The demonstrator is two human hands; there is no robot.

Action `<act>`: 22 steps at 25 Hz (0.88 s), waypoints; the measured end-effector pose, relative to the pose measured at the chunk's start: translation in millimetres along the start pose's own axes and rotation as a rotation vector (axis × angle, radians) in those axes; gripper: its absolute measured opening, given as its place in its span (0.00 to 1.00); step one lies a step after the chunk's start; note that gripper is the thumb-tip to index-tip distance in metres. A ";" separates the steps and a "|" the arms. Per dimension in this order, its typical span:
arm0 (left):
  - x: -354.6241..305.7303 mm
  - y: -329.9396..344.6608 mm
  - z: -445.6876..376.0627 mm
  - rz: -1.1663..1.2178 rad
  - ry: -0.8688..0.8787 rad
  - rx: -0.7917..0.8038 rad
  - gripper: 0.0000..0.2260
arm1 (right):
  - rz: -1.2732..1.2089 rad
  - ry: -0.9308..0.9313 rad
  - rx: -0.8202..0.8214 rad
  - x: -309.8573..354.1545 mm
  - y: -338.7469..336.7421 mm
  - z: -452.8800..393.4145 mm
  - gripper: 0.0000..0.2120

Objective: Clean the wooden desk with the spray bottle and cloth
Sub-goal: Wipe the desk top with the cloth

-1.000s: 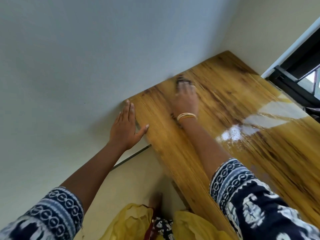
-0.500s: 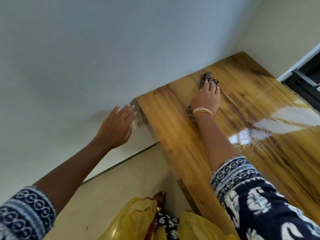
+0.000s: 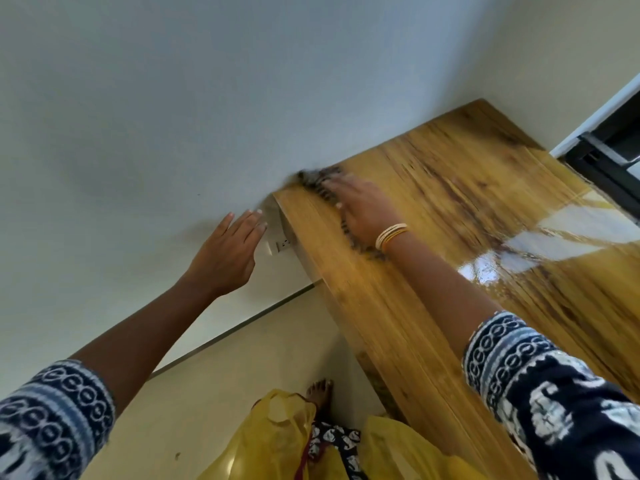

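- My right hand (image 3: 365,206) lies flat on the cloth (image 3: 320,183), fingers straight and close together, pressing it onto the wooden desk (image 3: 433,209) at the corner where the desk meets the wall (image 3: 207,98).
- The cloth is dark and blurred; it bunches out past my fingertips against the wall, and a frayed edge shows under my palm, back toward my wrist.
- Bangles (image 3: 391,235) ring my right wrist, just behind the hand.
- My left hand (image 3: 227,254) is off the desk, to the left of its edge, with fingers straight and nearly together and nothing in them. Whether the fingertips touch the wall I cannot tell.
- A white wall socket (image 3: 282,245) sits just past my left fingertips, tucked beside the desk's end.
- To the right of my right forearm the desk top shines with a bright, wet-looking reflection (image 3: 540,244).
- Beyond that, far right of my fingers, stands a dark window frame (image 3: 609,157).
- Below my arms are yellow fabric (image 3: 270,441) and a bare foot (image 3: 320,389) on the pale floor (image 3: 225,393).
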State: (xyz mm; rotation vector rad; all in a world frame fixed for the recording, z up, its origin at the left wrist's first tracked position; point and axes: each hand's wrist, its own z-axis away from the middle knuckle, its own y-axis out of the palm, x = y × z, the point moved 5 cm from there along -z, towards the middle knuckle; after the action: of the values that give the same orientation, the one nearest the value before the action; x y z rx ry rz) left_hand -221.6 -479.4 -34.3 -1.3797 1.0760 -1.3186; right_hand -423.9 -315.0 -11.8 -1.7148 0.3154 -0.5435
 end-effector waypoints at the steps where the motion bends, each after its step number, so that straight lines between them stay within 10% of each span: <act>1: 0.5 0.1 0.1 0.028 -0.010 -0.001 0.26 | 0.005 0.191 -0.058 -34.0 -6.4 3.9 0.24; 6: -4.2 -1.1 3.0 0.180 -0.024 -0.044 0.26 | 0.028 0.911 -0.105 -72.4 -13.5 21.0 0.27; 12: -16.0 -0.9 -11.4 0.396 -0.018 -0.097 0.30 | -0.020 0.037 0.021 72.6 4.1 63.1 0.24; 15: -34.3 -7.8 -28.6 0.384 0.033 -0.057 0.31 | 0.014 -0.154 0.111 34.9 -6.3 92.8 0.25; 22: -66.0 3.5 -36.9 0.347 -0.003 0.047 0.31 | 0.132 0.888 -0.096 -203.0 -67.9 185.6 0.28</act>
State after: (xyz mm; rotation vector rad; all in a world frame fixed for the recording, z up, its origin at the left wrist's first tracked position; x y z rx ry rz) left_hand -261.6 -417.1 -50.6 -1.1000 1.2113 -1.0796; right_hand -506.5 -44.0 -9.2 -1.4380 1.0853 -1.1887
